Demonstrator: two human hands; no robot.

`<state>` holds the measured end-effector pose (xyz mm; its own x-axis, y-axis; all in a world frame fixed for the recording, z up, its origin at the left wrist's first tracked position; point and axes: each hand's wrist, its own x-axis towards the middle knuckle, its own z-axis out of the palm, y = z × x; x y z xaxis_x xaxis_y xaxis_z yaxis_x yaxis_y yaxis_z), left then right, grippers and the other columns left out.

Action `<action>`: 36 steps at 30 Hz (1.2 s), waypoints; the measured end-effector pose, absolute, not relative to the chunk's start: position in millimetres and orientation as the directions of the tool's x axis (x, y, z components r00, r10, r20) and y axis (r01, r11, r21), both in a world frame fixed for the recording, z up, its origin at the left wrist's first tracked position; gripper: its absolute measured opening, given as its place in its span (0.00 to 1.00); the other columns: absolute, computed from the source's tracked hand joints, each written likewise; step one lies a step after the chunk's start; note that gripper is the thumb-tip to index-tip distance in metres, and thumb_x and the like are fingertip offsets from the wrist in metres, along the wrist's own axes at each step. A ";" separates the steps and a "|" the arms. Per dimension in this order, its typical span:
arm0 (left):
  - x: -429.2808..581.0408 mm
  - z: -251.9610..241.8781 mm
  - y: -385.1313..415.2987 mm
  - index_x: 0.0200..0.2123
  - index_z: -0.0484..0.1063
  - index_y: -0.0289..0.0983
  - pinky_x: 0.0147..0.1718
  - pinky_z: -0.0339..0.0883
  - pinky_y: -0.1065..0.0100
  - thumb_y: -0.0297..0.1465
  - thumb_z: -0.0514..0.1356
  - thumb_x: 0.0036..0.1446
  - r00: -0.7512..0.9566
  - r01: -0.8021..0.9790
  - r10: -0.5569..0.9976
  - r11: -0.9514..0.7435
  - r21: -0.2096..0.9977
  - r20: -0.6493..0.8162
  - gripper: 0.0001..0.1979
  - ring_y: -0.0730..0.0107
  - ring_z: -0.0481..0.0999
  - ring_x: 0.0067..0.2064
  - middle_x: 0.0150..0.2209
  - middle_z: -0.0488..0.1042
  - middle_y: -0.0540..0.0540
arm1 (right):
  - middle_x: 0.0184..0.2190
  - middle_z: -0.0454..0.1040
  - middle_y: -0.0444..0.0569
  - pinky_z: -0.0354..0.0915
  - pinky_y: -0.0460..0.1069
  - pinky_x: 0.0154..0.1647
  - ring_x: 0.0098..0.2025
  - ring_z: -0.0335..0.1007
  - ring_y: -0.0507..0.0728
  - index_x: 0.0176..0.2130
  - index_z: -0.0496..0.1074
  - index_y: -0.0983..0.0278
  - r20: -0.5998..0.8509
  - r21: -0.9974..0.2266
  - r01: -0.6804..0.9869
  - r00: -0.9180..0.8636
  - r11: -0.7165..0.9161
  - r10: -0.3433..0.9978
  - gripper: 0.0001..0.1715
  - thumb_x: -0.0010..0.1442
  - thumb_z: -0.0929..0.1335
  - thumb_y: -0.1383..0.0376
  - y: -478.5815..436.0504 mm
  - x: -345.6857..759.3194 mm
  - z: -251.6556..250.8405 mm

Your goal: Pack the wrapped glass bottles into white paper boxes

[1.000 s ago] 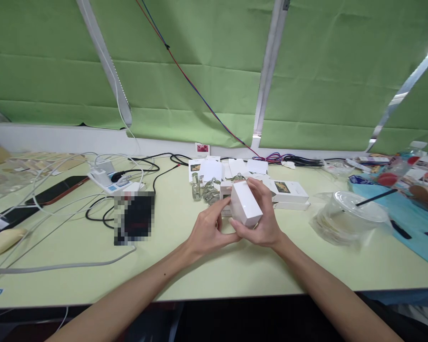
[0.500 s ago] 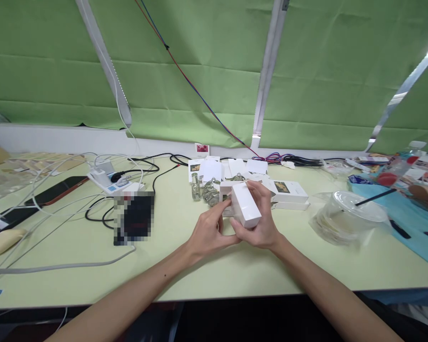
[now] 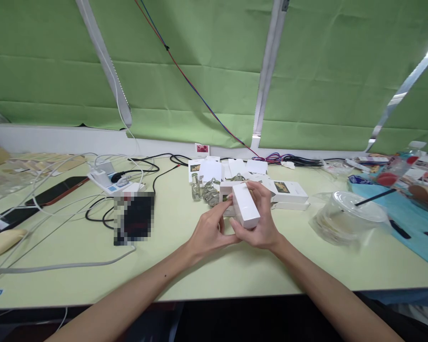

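A small white box (image 3: 245, 207) is held above the table, tilted with one end towards me. My right hand (image 3: 263, 227) wraps round its right side and underside, fingers closed on it. At its left side, my left hand (image 3: 207, 229) grips with bent fingers; its thumb reaches under the box near the right hand. Some fingertips are hidden behind the box. Just beyond stands an opened white carton (image 3: 225, 189), partly covered by my hands. A small glass bottle (image 3: 196, 188) stands left of it, beside a clear, shiny object (image 3: 211, 191).
White boxes with a picture (image 3: 288, 190) lie to the right, white cards (image 3: 211, 170) behind. A lidded plastic cup with a black straw (image 3: 353, 213) stands further right on the table (image 3: 249, 275). Left are a power strip (image 3: 123, 186), cables and a blurred-out dark object (image 3: 137, 218).
The white box has shifted very slightly to the left at its near end. Both hands keep nearly the same place and hold.
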<state>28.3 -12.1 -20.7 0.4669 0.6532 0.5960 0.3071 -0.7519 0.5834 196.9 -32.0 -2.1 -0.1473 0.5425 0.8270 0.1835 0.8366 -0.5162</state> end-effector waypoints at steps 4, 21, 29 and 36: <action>28.0 -20.9 -11.3 0.57 0.69 0.36 0.22 0.67 0.74 0.33 0.66 0.53 0.478 0.307 0.659 -0.744 0.593 0.580 0.27 0.78 0.69 0.26 0.45 0.78 0.42 | 0.51 0.66 0.56 0.72 0.64 0.53 0.51 0.71 0.64 0.64 0.47 0.56 0.833 -0.502 0.203 -0.148 0.841 0.533 0.44 0.55 0.70 0.67 -31.2 196.4 -1.6; 21.1 -15.3 -7.2 0.67 0.59 0.45 0.24 0.70 0.72 0.32 0.67 0.49 0.494 0.294 0.633 -0.766 0.571 0.596 0.42 0.81 0.67 0.24 0.57 0.73 0.41 | 0.52 0.63 0.54 0.72 0.62 0.50 0.50 0.69 0.63 0.65 0.47 0.55 0.871 -0.434 0.294 -0.104 0.852 0.479 0.46 0.55 0.71 0.68 -28.0 197.6 -1.6; 16.5 -10.1 -12.3 0.67 0.57 0.46 0.24 0.69 0.72 0.36 0.66 0.53 0.511 0.281 0.551 -0.832 0.478 0.660 0.39 0.82 0.66 0.23 0.57 0.72 0.41 | 0.50 0.66 0.53 0.71 0.63 0.55 0.51 0.70 0.63 0.66 0.46 0.55 0.846 -0.490 0.260 -0.091 0.832 0.526 0.46 0.56 0.70 0.68 -27.8 200.7 1.6; 15.5 -9.3 -10.8 0.58 0.62 0.40 0.23 0.63 0.72 0.38 0.51 0.68 0.394 0.135 0.637 -0.753 0.644 0.662 0.18 0.81 0.63 0.22 0.44 0.74 0.44 | 0.54 0.63 0.57 0.70 0.64 0.56 0.53 0.69 0.64 0.66 0.44 0.57 0.840 -0.458 0.345 -0.134 0.819 0.526 0.50 0.55 0.72 0.67 -22.6 208.8 -5.7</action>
